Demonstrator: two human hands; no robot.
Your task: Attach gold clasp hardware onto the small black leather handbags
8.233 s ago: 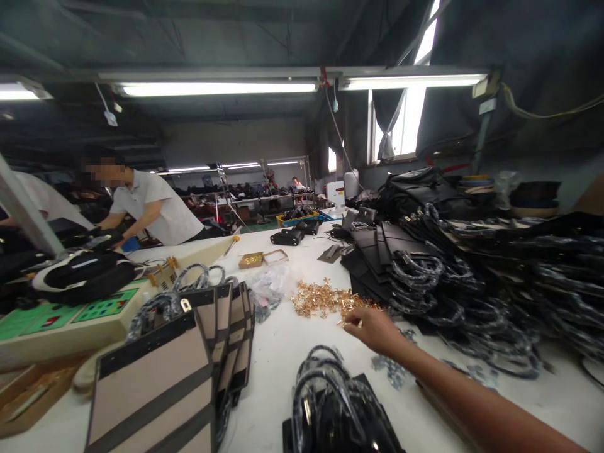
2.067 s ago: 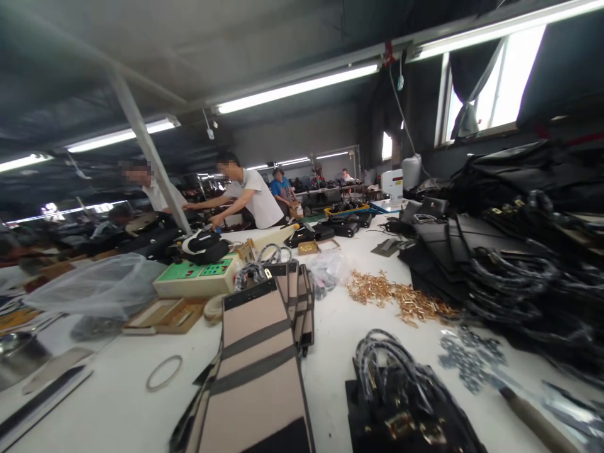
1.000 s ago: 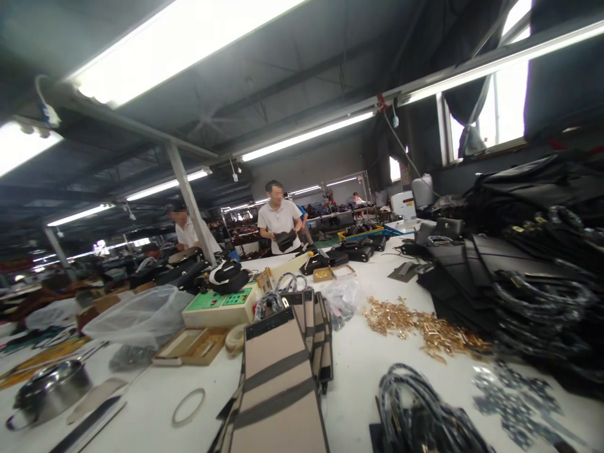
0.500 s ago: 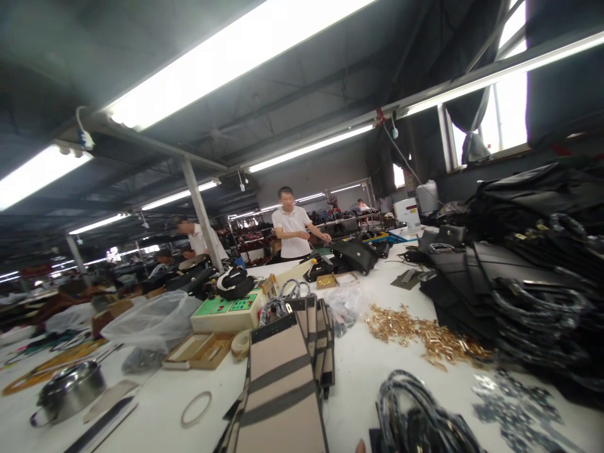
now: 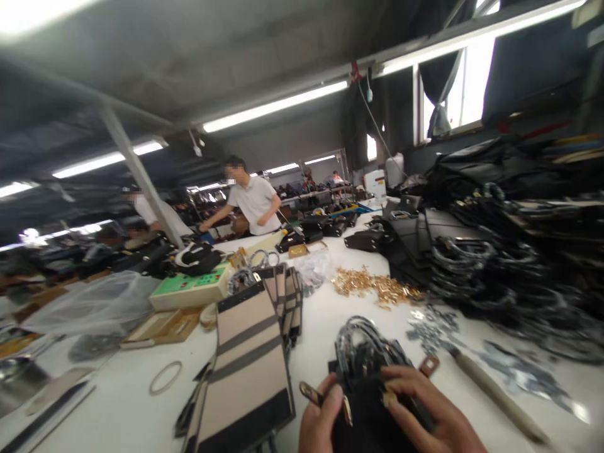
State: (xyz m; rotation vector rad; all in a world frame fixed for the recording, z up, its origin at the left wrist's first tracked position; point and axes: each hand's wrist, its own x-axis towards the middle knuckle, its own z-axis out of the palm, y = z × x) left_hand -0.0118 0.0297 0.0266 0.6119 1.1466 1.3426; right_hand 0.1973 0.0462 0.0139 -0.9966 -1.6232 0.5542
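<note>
My left hand (image 5: 323, 415) is closed, thumb against fingers, on a narrow dark strap piece with gold-coloured metal (image 5: 309, 394) sticking out to the left. Opposite it, my right hand (image 5: 429, 409) pinches a small gold fitting (image 5: 389, 398) against a black bag piece (image 5: 361, 402). Both hands lie at the sides of this black piece, near the lower edge of the view. Handles wrapped in clear plastic (image 5: 361, 340) rise in loops just beyond my fingers. The exact shape of the gold parts is blurred.
A stack of beige and black panels (image 5: 252, 352) lies to the left. Gold fittings (image 5: 372, 283) and silver plates (image 5: 431, 330) are scattered ahead. A rod-like tool (image 5: 500, 393) lies at right, near piled black bag parts (image 5: 472, 251). A co-worker (image 5: 255, 198) stands across the table.
The view has swung right and down. Both my hands have come into sight at the black piece. The co-worker has turned, with an arm reaching left.
</note>
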